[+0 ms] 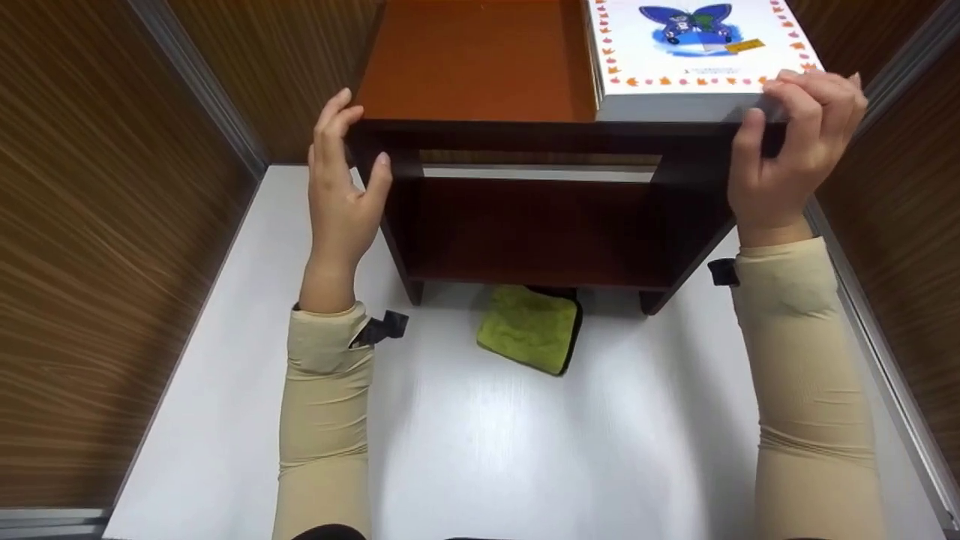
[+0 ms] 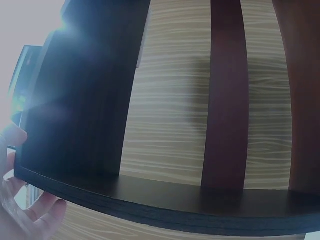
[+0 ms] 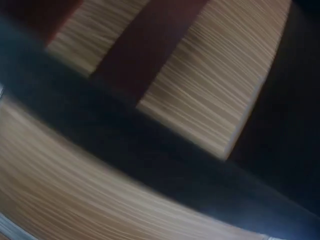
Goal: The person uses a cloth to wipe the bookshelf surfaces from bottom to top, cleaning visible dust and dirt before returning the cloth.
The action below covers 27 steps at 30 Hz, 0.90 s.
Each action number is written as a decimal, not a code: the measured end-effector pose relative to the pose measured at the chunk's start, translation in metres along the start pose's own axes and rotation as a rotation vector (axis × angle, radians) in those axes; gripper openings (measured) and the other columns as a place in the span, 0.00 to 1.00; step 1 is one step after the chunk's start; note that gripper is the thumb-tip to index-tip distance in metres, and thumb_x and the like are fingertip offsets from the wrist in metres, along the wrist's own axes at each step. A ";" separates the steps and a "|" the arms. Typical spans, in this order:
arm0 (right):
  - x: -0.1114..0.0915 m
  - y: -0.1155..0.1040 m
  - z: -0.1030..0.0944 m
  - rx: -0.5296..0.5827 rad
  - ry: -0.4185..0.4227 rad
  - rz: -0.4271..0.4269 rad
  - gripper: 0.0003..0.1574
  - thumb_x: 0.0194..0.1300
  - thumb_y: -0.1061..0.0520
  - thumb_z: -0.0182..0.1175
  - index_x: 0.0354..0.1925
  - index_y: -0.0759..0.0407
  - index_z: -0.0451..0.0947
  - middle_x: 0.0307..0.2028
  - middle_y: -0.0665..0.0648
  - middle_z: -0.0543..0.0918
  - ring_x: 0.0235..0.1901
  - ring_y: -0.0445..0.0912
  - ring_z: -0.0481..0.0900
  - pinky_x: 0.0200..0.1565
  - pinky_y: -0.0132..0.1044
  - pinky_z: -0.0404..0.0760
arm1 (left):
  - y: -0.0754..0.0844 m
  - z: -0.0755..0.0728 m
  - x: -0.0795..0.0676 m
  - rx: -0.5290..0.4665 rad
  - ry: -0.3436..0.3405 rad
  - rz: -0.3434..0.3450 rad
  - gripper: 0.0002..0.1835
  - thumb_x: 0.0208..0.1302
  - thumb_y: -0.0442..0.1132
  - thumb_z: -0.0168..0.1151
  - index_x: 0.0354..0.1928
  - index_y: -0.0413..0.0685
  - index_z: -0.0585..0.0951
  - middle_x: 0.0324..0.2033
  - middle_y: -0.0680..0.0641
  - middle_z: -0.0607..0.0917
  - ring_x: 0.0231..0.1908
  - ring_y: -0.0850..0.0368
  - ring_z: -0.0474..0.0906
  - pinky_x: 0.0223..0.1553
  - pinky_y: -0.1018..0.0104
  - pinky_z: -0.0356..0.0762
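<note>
A dark brown wooden shelf unit [image 1: 480, 67] with a reddish-brown top stands ahead of me in the head view. My left hand [image 1: 341, 191] holds its left top corner, the fingers along the outer side and the thumb at the front; in the left wrist view, the fingers [image 2: 42, 212] show beside the dark panel. At the opposite corner, my right hand [image 1: 799, 142] grips the shelf, fingers bent over the top and thumb at the front edge. Its fingertips meet the corner of a white book [image 1: 697, 67] with a blue butterfly cover. The right wrist view shows no hand.
A green cloth [image 1: 529, 326] with a dark border lies on the white surface [image 1: 510, 450] at the shelf's front feet. Wood-grain walls [image 1: 90, 247] with metal trim rise on both sides and behind. The shelf has a lower board [image 1: 532, 232].
</note>
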State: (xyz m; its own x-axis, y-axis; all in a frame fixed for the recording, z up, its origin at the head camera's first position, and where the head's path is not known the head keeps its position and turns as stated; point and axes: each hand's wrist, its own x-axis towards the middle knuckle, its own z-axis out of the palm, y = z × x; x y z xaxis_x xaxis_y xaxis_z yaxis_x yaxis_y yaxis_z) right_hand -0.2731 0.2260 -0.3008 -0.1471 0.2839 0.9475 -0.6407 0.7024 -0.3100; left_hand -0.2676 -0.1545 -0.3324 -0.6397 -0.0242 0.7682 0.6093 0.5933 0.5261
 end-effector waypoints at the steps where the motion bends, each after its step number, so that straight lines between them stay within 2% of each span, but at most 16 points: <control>1: 0.002 0.000 0.000 0.002 0.009 0.005 0.20 0.51 0.49 0.54 0.31 0.66 0.77 0.36 0.51 0.77 0.46 0.46 0.69 0.63 0.43 0.54 | 0.001 0.000 0.000 -0.004 -0.003 -0.010 0.23 0.59 0.37 0.55 0.58 0.43 0.68 0.65 0.51 0.64 0.65 0.64 0.55 0.64 0.66 0.50; 5: 0.008 0.001 0.000 0.022 0.031 0.015 0.19 0.51 0.51 0.54 0.28 0.67 0.77 0.31 0.49 0.77 0.40 0.44 0.68 0.60 0.41 0.60 | 0.001 -0.001 -0.001 -0.008 0.002 -0.013 0.23 0.59 0.37 0.55 0.58 0.44 0.68 0.65 0.52 0.64 0.65 0.63 0.55 0.64 0.67 0.50; 8: 0.009 0.002 0.003 0.039 0.052 0.016 0.18 0.50 0.51 0.56 0.25 0.67 0.77 0.30 0.48 0.77 0.38 0.43 0.67 0.54 0.39 0.64 | 0.000 -0.003 0.000 0.001 0.018 0.020 0.23 0.59 0.37 0.54 0.57 0.42 0.68 0.64 0.49 0.65 0.65 0.62 0.56 0.63 0.65 0.51; 12: 0.011 0.004 0.003 0.038 0.076 0.029 0.18 0.50 0.52 0.56 0.22 0.68 0.76 0.29 0.45 0.77 0.36 0.44 0.68 0.48 0.36 0.65 | -0.001 -0.002 0.001 0.008 0.036 0.065 0.22 0.60 0.37 0.53 0.57 0.39 0.69 0.64 0.47 0.66 0.65 0.61 0.56 0.63 0.64 0.52; 14: 0.013 0.006 0.003 0.022 0.072 0.035 0.18 0.50 0.52 0.56 0.21 0.69 0.74 0.29 0.43 0.77 0.36 0.44 0.68 0.47 0.36 0.64 | 0.000 -0.002 0.001 0.001 0.037 0.063 0.22 0.60 0.37 0.53 0.57 0.39 0.69 0.64 0.48 0.66 0.65 0.62 0.56 0.63 0.64 0.52; 23: 0.026 -0.001 0.001 -0.068 -0.051 0.082 0.22 0.52 0.54 0.54 0.17 0.73 0.67 0.26 0.31 0.62 0.33 0.32 0.59 0.43 0.31 0.61 | 0.001 -0.006 0.001 0.000 0.050 0.046 0.23 0.57 0.34 0.55 0.56 0.39 0.69 0.64 0.49 0.66 0.65 0.63 0.56 0.63 0.65 0.52; 27: 0.034 -0.007 0.001 -0.131 -0.100 0.070 0.23 0.53 0.55 0.55 0.14 0.73 0.63 0.24 0.31 0.56 0.29 0.39 0.59 0.39 0.30 0.59 | 0.002 -0.007 0.003 0.019 0.051 0.041 0.22 0.57 0.34 0.55 0.56 0.38 0.69 0.63 0.48 0.67 0.64 0.63 0.56 0.63 0.66 0.53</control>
State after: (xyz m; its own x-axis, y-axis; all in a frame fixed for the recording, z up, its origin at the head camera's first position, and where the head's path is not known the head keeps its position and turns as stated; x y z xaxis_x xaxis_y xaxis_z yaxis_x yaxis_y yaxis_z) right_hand -0.2738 0.2301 -0.2660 -0.2664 0.2736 0.9242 -0.5238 0.7638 -0.3771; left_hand -0.2652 -0.1590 -0.3268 -0.5896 -0.0403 0.8067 0.6251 0.6097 0.4873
